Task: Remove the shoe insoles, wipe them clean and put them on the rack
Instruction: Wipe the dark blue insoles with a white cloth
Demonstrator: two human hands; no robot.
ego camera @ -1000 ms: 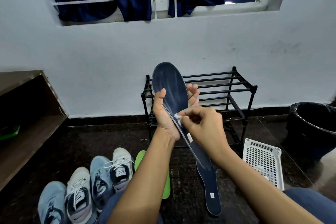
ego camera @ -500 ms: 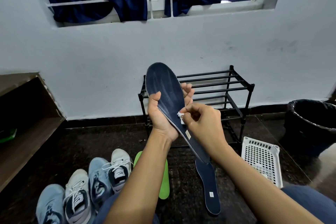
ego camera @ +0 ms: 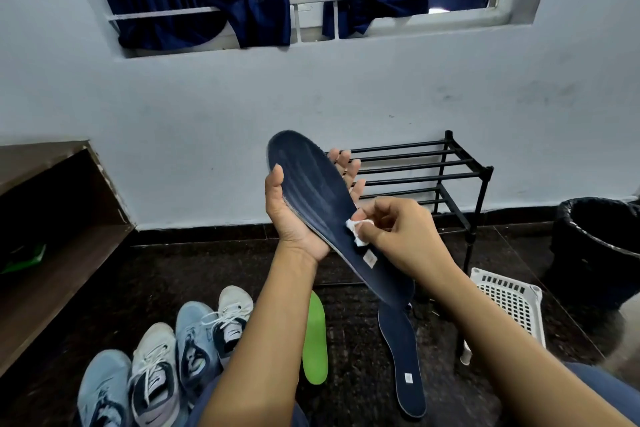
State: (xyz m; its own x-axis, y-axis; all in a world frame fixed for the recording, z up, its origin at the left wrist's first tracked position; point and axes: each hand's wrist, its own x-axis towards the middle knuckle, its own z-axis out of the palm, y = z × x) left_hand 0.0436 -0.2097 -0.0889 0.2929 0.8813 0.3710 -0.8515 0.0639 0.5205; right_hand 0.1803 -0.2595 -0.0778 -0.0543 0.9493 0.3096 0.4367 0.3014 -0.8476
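The left hand (ego camera: 294, 218) cradles the dark blue insole (ego camera: 318, 194) from beneath, thumb and fingers round its edges, toe up and heel slanting down-right, while the right hand (ego camera: 398, 236) pinches a white wipe (ego camera: 358, 234) against its middle, the rack (ego camera: 415, 177) just behind

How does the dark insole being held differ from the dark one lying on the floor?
The held insole is raised and tilted, gripped by the left hand; the floor insole lies flat, untouched. The right hand presses a white wipe on the held insole, none on the floor insole. Both are navy with a small pale label.
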